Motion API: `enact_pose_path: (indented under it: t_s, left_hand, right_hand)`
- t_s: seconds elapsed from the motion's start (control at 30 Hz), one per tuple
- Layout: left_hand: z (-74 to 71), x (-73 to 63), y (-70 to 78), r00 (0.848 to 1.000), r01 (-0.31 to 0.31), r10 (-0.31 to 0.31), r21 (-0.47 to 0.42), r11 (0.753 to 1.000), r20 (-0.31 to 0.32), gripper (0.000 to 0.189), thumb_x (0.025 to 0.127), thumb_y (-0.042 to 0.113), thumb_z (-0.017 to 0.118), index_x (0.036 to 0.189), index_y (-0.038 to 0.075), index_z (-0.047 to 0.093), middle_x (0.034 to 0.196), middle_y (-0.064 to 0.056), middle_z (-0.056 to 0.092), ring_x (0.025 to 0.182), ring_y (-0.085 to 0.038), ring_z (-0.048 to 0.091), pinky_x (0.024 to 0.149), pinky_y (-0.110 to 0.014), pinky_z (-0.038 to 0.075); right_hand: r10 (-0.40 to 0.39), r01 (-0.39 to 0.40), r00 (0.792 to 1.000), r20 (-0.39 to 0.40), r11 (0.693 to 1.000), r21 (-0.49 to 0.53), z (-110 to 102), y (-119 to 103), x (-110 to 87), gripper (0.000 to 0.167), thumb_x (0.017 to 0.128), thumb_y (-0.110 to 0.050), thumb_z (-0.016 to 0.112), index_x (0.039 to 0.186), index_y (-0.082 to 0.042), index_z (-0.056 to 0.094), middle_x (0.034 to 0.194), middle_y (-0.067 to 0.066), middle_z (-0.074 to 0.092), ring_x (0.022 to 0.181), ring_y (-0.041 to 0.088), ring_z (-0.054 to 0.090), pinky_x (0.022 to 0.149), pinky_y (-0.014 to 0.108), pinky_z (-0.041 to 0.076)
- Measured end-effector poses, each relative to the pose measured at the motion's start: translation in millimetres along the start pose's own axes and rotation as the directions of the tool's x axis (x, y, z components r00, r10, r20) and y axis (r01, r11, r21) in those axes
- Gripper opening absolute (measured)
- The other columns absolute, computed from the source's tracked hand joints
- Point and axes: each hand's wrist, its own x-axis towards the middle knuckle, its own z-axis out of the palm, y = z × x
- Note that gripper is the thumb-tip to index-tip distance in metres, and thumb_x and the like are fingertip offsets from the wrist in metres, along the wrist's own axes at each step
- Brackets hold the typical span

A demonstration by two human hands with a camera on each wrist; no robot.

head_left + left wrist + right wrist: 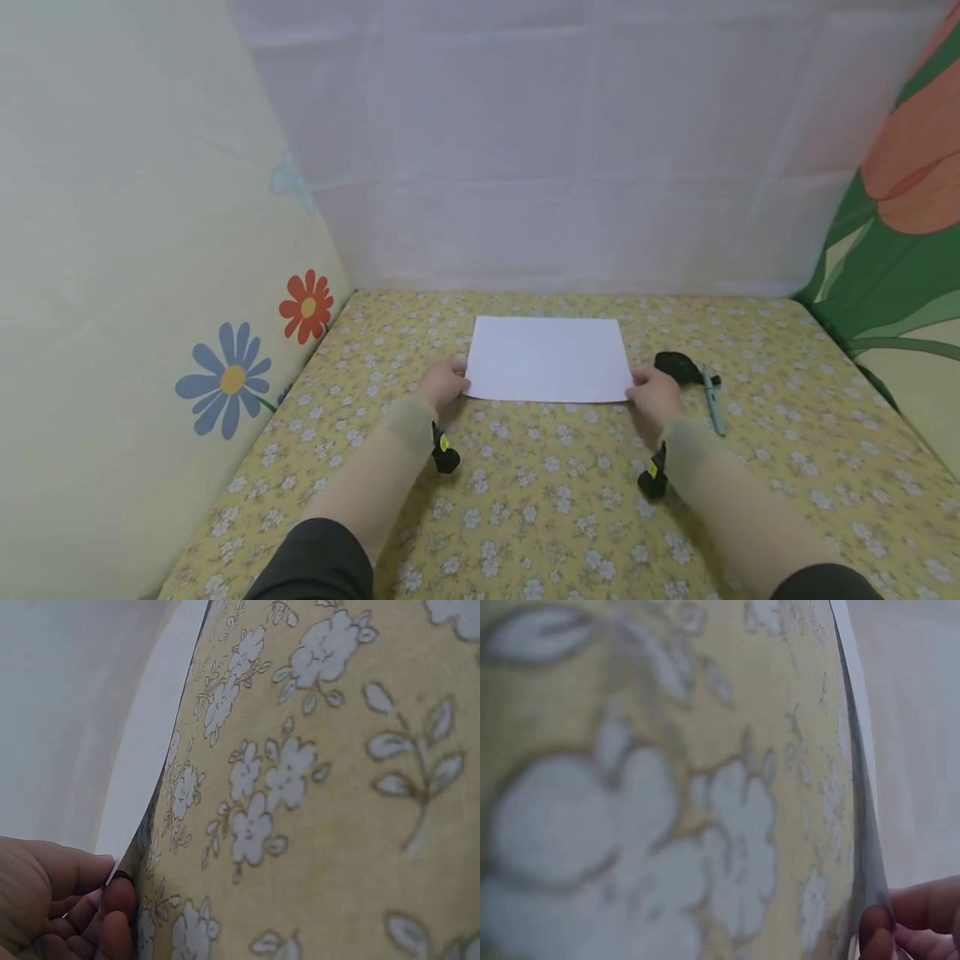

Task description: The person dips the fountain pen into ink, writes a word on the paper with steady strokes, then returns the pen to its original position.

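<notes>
A blank white sheet of paper (549, 360) lies crosswise on the flowered cloth, its near edge lifted slightly. My left hand (442, 382) pinches its near left corner. In the left wrist view the thumb of that hand (64, 900) is above the paper (146, 742) and curled fingers are beneath. The near right corner is pinched by my right hand (654, 395). The right wrist view shows the right hand (922, 919) with thumb and fingers on either side of the paper's edge (866, 765).
Right of my right hand lie a black object (677, 367), its kind unclear, and a light teal pen (713, 404). A yellow flowered cloth (525, 500) covers the table. A white sheet (585, 150) hangs behind, with flower-printed panels (150, 208) at both sides.
</notes>
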Motion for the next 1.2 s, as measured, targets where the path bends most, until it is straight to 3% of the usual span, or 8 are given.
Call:
enact_pose_path:
  t_s: [0.27, 0.53, 0.7, 0.8, 0.9, 1.07, 1.2]
  left_hand:
    - [-1.2, -15.0, -4.1, 0.998, -0.044, 0.042, 0.047, 0.998, 0.052, 0.046, 0.091, 0.008, 0.062, 0.135, 0.004, 0.055, 0.136, -0.014, 0.054, 0.118, -0.028, 0.053, 0.1, -0.045, 0.043]
    - [-0.3, -22.5, -10.4, 0.997, -0.026, 0.024, 0.025, 0.999, 0.07, 0.047, 0.09, 0.01, 0.064, 0.136, 0.007, 0.056, 0.117, -0.01, 0.064, 0.093, -0.02, 0.059, 0.093, -0.042, 0.045]
    - [-0.8, -28.9, -12.2, 0.997, -0.023, 0.021, 0.021, 1.0, 0.073, 0.049, 0.091, 0.012, 0.064, 0.139, 0.009, 0.053, 0.106, -0.007, 0.065, 0.084, -0.019, 0.06, 0.082, -0.037, 0.047]
    - [-1.7, -33.6, -12.8, 0.997, -0.032, 0.031, 0.014, 0.999, 0.077, 0.051, 0.092, 0.011, 0.063, 0.141, 0.011, 0.05, 0.101, -0.008, 0.063, 0.082, -0.02, 0.059, 0.073, -0.034, 0.048]
    - [-2.4, -37.9, -14.4, 0.995, -0.062, 0.059, 0.042, 0.997, 0.078, 0.049, 0.092, 0.012, 0.064, 0.14, 0.011, 0.052, 0.107, -0.008, 0.062, 0.087, -0.02, 0.058, 0.073, -0.033, 0.048]
    - [-2.1, -43.8, -16.6, 0.993, -0.085, 0.079, 0.07, 0.994, 0.087, 0.049, 0.092, 0.013, 0.065, 0.139, 0.01, 0.052, 0.107, -0.008, 0.061, 0.085, -0.02, 0.056, 0.069, -0.032, 0.047]
    - [-1.6, -49.4, -16.5, 0.991, -0.104, 0.097, 0.071, 0.992, 0.094, 0.051, 0.091, 0.012, 0.066, 0.139, 0.008, 0.052, 0.102, -0.008, 0.061, 0.078, -0.02, 0.055, 0.063, -0.029, 0.046]
  right_hand:
    - [-0.021, 0.018, 0.997, 0.076, 0.999, 0.036, -10, 5, -16.0, 0.047, 0.094, -0.004, 0.054, 0.138, 0.009, 0.043, 0.136, 0.027, 0.046, 0.125, 0.041, 0.043, 0.101, 0.051, 0.04]
    - [0.047, -0.057, 0.995, 0.086, 0.991, 0.124, -16, 10, -23.5, 0.055, 0.093, -0.006, 0.057, 0.142, 0.009, 0.037, 0.14, 0.029, 0.041, 0.128, 0.041, 0.042, 0.102, 0.047, 0.041]
    - [0.032, -0.051, 0.992, 0.122, 0.985, 0.164, -16, 14, -26.1, 0.059, 0.09, 0.0, 0.057, 0.144, 0.009, 0.035, 0.145, 0.03, 0.035, 0.132, 0.041, 0.036, 0.105, 0.047, 0.039]
    - [0.022, -0.044, 0.99, 0.142, 0.987, 0.155, -16, 15, -28.0, 0.056, 0.09, 0.002, 0.058, 0.141, 0.009, 0.039, 0.142, 0.029, 0.039, 0.128, 0.039, 0.041, 0.101, 0.046, 0.043]
    - [0.033, -0.055, 0.985, 0.169, 0.99, 0.127, -16, 16, -29.9, 0.053, 0.09, 0.001, 0.058, 0.14, 0.008, 0.042, 0.142, 0.028, 0.042, 0.127, 0.039, 0.043, 0.1, 0.046, 0.043]
    - [0.045, -0.057, 0.975, 0.217, 0.997, 0.05, -19, 20, -33.3, 0.056, 0.092, -0.004, 0.057, 0.144, 0.007, 0.037, 0.149, 0.028, 0.031, 0.136, 0.043, 0.03, 0.108, 0.052, 0.032]
    - [0.015, -0.016, 0.972, 0.235, 1.0, 0.0, -22, 20, -37.9, 0.057, 0.093, -0.007, 0.058, 0.143, 0.009, 0.036, 0.148, 0.03, 0.03, 0.136, 0.047, 0.028, 0.109, 0.055, 0.028]
